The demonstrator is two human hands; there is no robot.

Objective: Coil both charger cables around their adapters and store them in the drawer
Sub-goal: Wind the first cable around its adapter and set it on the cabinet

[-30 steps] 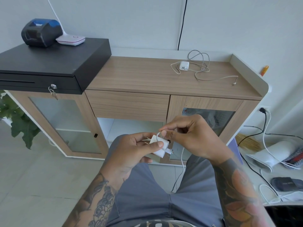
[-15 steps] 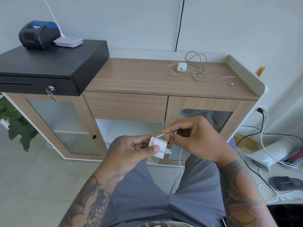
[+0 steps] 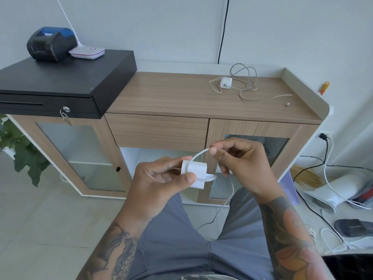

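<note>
Since a second earlier, your right hand (image 3: 240, 164) had lifted up and away toward 1 o'clock from the adapter, drawing the white cable (image 3: 198, 155) out into a longer arc over the plug's top. Your left hand (image 3: 161, 178) kept its place, fingers and thumb curled round the white adapter (image 3: 194, 171), thumb pressed on its near face, the prongs pointing into your palm toward 9 o'clock. You pinched the cable between right thumb and forefinger, and one turn of it lay across the adapter's body. At the adapter's 4 o'clock corner the cable end showed frayed, with thin coloured wires exposed. From your right hand the loose length (image 3: 226, 201) hung down toward 6 o'clock between your knees, in grey trousers.

Well apart, at 12 o'clock, the second adapter (image 3: 225, 83) lay on the wooden cabinet top (image 3: 161, 93), its cable (image 3: 248, 87) sprawled in loose loops around and to 3 o'clock of it, the connector end stretched farthest right. Below the top, the drawer (image 3: 157, 131) stood closed. At 10 o'clock a black cash box (image 3: 60, 77) carried a dark printer (image 3: 51, 43) and a white lamp base (image 3: 87, 52) touching it. Other cords and a dark slipper (image 3: 353, 227) lay on the floor at 4 o'clock.
</note>
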